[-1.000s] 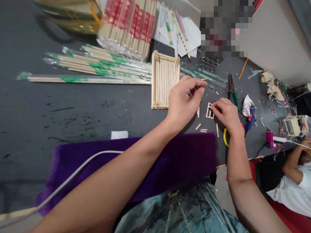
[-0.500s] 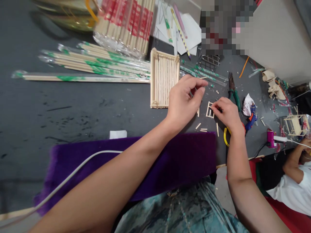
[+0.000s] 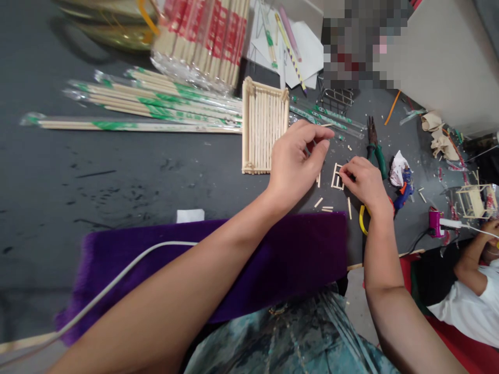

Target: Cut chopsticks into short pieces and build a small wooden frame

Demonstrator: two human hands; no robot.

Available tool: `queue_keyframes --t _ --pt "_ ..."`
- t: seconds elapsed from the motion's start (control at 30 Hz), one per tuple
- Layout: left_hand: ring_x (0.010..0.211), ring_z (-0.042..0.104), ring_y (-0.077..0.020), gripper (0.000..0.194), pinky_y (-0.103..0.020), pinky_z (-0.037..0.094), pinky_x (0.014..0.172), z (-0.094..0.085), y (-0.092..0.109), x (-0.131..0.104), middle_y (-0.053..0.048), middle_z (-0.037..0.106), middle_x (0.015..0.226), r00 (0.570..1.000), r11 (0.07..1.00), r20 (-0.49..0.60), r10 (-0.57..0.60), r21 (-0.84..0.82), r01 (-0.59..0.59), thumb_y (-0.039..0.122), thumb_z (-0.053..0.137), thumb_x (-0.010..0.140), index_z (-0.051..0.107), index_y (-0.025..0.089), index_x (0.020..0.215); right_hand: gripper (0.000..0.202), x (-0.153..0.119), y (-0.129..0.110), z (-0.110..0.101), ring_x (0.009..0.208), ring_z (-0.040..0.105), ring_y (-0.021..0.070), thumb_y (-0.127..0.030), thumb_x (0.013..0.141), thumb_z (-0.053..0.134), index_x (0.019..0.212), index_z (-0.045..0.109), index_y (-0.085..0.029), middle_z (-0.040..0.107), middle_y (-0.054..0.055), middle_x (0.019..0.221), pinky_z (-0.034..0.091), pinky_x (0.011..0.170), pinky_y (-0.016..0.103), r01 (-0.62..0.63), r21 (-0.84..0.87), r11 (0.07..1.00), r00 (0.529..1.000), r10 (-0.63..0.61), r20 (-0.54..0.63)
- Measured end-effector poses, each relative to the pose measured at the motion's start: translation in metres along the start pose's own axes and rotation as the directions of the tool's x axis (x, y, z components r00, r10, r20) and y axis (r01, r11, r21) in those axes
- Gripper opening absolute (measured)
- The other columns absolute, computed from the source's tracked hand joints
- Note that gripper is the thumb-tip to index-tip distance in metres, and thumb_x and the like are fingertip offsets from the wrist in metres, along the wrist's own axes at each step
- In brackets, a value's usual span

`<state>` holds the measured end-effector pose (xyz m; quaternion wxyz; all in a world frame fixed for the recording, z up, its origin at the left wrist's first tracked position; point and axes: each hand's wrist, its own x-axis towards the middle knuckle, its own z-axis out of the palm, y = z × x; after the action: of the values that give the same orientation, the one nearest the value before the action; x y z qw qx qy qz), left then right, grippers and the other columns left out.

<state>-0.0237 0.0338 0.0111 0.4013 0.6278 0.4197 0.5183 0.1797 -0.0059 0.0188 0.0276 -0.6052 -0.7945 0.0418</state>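
My right hand [image 3: 364, 179] has its thumb and fingertips closed at the right edge of a small ladder-like frame of thin wooden sticks [image 3: 336, 179], which lies on the dark table. My left hand [image 3: 298, 158] hovers just left of it, palm down. Its thumb and index tips come close together; anything between them is too small to make out. Partly behind that hand lies a shallow tray of wooden sticks glued side by side [image 3: 261, 127] with a raised border. Short cut sticks [image 3: 349, 208] lie loose near both hands.
Pliers [image 3: 373, 143], a blue glue gun [image 3: 403, 196] and crumpled paper [image 3: 398, 167] lie right. Wrapped chopsticks [image 3: 156, 106] and a red-banded bundle [image 3: 206, 41] are at the back left. A purple cloth [image 3: 128, 275] with a white cable lies in front. Another person sits far right.
Both hands and the small stick frame stay practically where they were. Only a very slight shift of the whole view shows.
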Motion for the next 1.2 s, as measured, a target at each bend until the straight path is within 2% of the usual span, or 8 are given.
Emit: queue_keyframes --t 0.73,1.07,1.2 --pt "0.084 0.064 -0.0194 0.021 -0.035 0.056 0.074 0.0 0.0 0.0 -0.004 0.07 0.095 1.0 1.0 0.005 -0.008 0.002 0.008 0.018 0.053 0.094 0.071 0.025 0.101 0.021 -0.001 0.001 -0.001 0.088 0.057 0.023 -0.018 0.097 0.051 0.081 0.065 -0.021 0.06 0.006 0.084 0.043 0.075 0.034 0.02 0.05 0.999 1.0 -0.02 0.015" --pt "0.083 0.064 -0.0188 0.02 -0.034 0.056 0.075 0.0 -0.001 0.0 -0.004 0.07 0.095 1.0 1.0 0.003 -0.011 0.006 0.011 0.018 0.054 0.093 0.072 0.025 0.101 0.02 -0.008 0.007 -0.006 0.086 0.06 0.0226 -0.023 0.097 0.054 0.086 0.07 -0.02 0.062 0.006 0.083 0.044 0.076 0.034 -0.053 0.087 0.995 0.997 0.057 -0.046" --pt "0.082 0.064 -0.0186 0.022 -0.034 0.055 0.077 0.003 -0.008 0.001 -0.004 0.072 0.097 0.997 0.999 0.078 -0.005 0.047 0.001 0.017 0.054 0.092 0.072 0.022 0.103 0.019 -0.012 0.007 -0.009 0.081 0.059 0.0214 -0.025 0.097 0.054 0.087 0.07 -0.021 0.063 0.005 0.083 0.043 0.074 0.034 -0.094 0.094 0.991 0.993 0.1 -0.057"
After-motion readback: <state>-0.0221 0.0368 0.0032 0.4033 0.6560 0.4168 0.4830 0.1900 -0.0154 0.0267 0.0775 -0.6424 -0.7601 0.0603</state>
